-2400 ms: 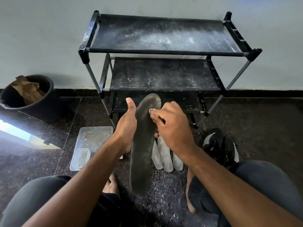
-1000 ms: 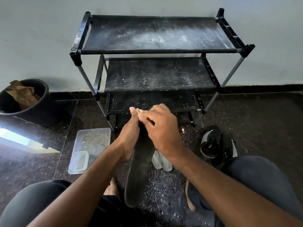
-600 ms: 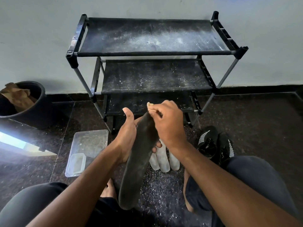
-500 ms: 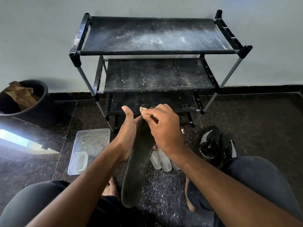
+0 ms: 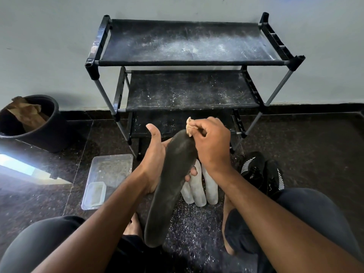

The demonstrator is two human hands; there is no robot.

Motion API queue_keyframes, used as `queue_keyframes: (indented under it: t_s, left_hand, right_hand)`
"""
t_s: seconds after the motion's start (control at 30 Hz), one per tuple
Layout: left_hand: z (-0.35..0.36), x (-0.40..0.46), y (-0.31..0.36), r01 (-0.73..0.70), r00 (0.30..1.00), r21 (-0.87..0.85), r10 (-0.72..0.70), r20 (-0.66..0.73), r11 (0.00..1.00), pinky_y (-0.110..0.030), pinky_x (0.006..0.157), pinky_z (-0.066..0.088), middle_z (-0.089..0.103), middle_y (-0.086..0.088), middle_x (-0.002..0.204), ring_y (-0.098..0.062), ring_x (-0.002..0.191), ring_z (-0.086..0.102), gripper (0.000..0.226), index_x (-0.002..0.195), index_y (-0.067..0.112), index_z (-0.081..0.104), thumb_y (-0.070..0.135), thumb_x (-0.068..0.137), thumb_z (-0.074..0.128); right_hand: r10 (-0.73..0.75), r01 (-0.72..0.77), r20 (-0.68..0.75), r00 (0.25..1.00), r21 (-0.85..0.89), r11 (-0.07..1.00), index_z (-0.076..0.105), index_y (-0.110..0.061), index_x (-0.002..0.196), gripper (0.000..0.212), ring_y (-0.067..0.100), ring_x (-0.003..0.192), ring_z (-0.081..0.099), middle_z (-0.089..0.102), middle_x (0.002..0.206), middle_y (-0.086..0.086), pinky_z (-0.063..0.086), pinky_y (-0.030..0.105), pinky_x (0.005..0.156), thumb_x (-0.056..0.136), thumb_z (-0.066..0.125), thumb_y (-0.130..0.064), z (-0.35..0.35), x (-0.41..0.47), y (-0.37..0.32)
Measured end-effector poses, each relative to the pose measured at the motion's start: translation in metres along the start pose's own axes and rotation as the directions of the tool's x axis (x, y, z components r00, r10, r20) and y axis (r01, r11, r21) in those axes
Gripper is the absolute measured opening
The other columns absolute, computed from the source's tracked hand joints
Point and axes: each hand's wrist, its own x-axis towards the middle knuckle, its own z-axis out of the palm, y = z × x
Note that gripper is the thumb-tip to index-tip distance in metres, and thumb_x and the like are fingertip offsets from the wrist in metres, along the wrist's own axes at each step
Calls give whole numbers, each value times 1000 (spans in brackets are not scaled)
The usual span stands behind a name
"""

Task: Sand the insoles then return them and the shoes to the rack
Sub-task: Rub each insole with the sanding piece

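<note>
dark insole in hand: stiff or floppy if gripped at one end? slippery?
Probably semi-flexible: the dark insole stays nearly straight, held mid-length by the left hand. Likely light, since fingers alone support it. Its matte, dusty face suggests decent grip; the right hand rubs sandpaper there.

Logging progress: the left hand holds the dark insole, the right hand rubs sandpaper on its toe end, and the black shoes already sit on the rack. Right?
Not quite: the head view shows the black shoes on the floor, right of the rack.
</note>
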Motion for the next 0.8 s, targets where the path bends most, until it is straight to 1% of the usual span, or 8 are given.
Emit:
queue_keyframes:
  t_s: [0.1, 0.2, 0.23, 0.33, 0.47, 0.6, 0.7, 0.8]
  left_hand:
    - [-2, -2, 1, -15, 992, 76, 25, -127, 997, -41, 65, 58, 69, -28, 87, -38, 69, 69, 111, 104, 9, 75, 89, 83, 2]
    - [-10, 1, 2, -2, 954, 165, 51, -294, 986, -44, 90, 60, 72, -29, 103, -37, 99, 74, 111, 100, 4, 74, 90, 84, 5]
    - [-10, 2, 2, -4, 956, 158, 50, -290, 987, -44, 87, 61, 72, -31, 103, -38, 96, 74, 113, 105, 3, 73, 90, 84, 5]
    - [-1, 1, 5, -36, 981, 15, 38, -188, 999, -38, 61, 54, 67, -28, 83, -35, 62, 63, 107, 109, 13, 75, 90, 85, 4]
    - [-1, 3, 4, -65, 990, -60, 57, -127, 996, -38, 61, 51, 65, -28, 91, -34, 69, 59, 113, 127, 8, 68, 92, 83, 6]
    - [-4, 1, 5, -55, 992, -71, 47, -119, 996, -40, 63, 51, 66, -28, 97, -35, 72, 60, 114, 131, 8, 65, 93, 82, 7]
    - [-5, -1, 6, -64, 987, -68, 53, -151, 996, -40, 62, 53, 72, -26, 104, -36, 75, 63, 109, 127, 13, 69, 91, 85, 7]
    - [-6, 0, 6, -40, 990, -56, 32, -139, 998, -40, 62, 52, 68, -27, 94, -35, 70, 62, 112, 132, 7, 64, 91, 84, 6]
  right_hand:
    - [-86, 81, 75, 993, 70, 994, 77, -10, 90, 6, 13, 81, 58, 65, 80, -3, 50, 26, 73, 84, 77, -8, 6, -17, -18]
    - [-194, 179, 163, 967, 101, 979, 78, -9, 93, 10, 18, 86, 61, 67, 83, 2, 50, 24, 79, 84, 77, -6, 16, -30, -28]
    - [-193, 180, 168, 967, 91, 979, 77, -9, 92, 9, 18, 87, 59, 66, 83, 1, 48, 23, 78, 84, 77, -5, 16, -27, -25]
    - [-101, 99, 118, 988, 23, 995, 73, -12, 83, 8, 13, 86, 53, 61, 82, -5, 41, 16, 74, 83, 76, -4, 7, -12, -14]
    - [-59, 67, 99, 993, -72, 995, 74, -11, 100, 14, 10, 91, 49, 62, 86, -4, 37, 5, 79, 87, 74, -10, 0, -7, -7]
    - [-135, 150, 127, 983, -117, 982, 75, -10, 89, 7, -5, 95, 34, 53, 97, 1, 40, 0, 73, 92, 71, -13, -1, -8, -6]
    - [-188, 235, 218, 958, -214, 948, 74, -5, 94, 20, 9, 99, 42, 48, 99, 1, 51, 13, 68, 94, 68, -24, 2, -13, -10]
    - [-61, 104, 273, 960, -144, 984, 71, -2, 94, 17, -1, 87, 52, 49, 96, 3, 44, 5, 61, 93, 70, -20, 1, -10, -10]
